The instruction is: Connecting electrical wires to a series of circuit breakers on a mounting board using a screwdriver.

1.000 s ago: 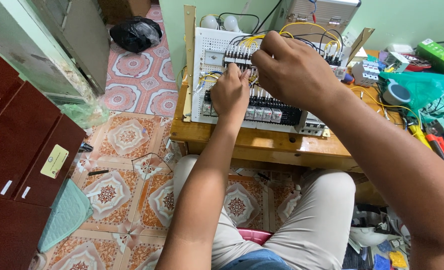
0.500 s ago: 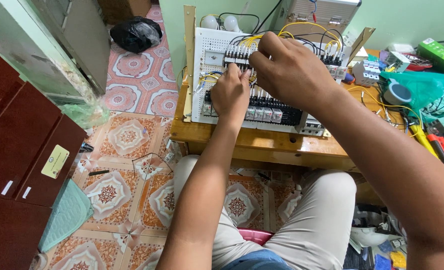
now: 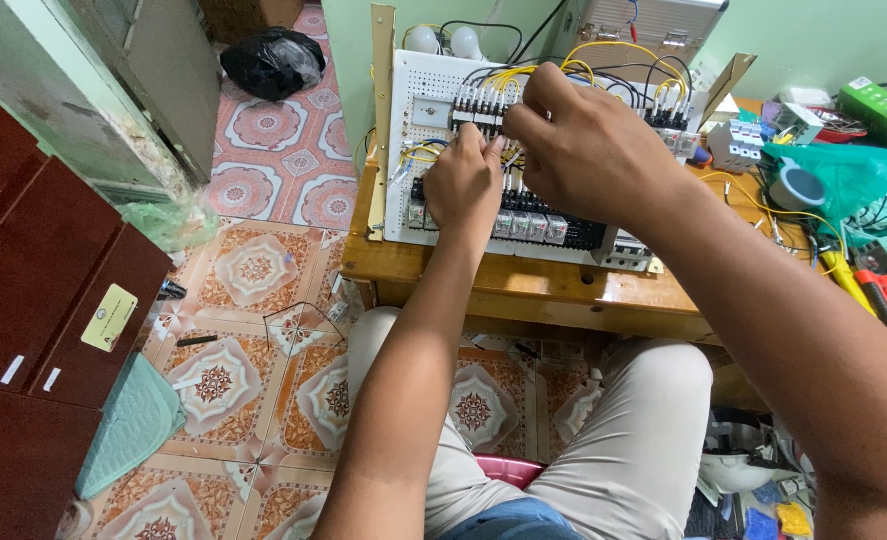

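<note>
A white perforated wiring panel (image 3: 425, 85) with rows of small black terminals and yellow wires (image 3: 588, 50) lies tilted on a low wooden table (image 3: 523, 285). My left hand (image 3: 463, 185) rests on the panel's middle, fingers pinched at a wire by the terminals. My right hand (image 3: 588, 150) hovers just to its right, fingertips closed at the upper terminal row (image 3: 478, 100). What the fingertips pinch is hidden. My knees sit under the table's front edge.
Pliers with red and yellow handles (image 3: 868, 290), a green plastic bag (image 3: 863, 185) and small boxes crowd the table's right. A dark red cabinet (image 3: 33, 300) stands at the left, a black bag (image 3: 273, 60) on the patterned tile floor behind.
Both hands stay on the panel; my right hand has shifted slightly along the upper terminal row. The left hand has hardly moved.
</note>
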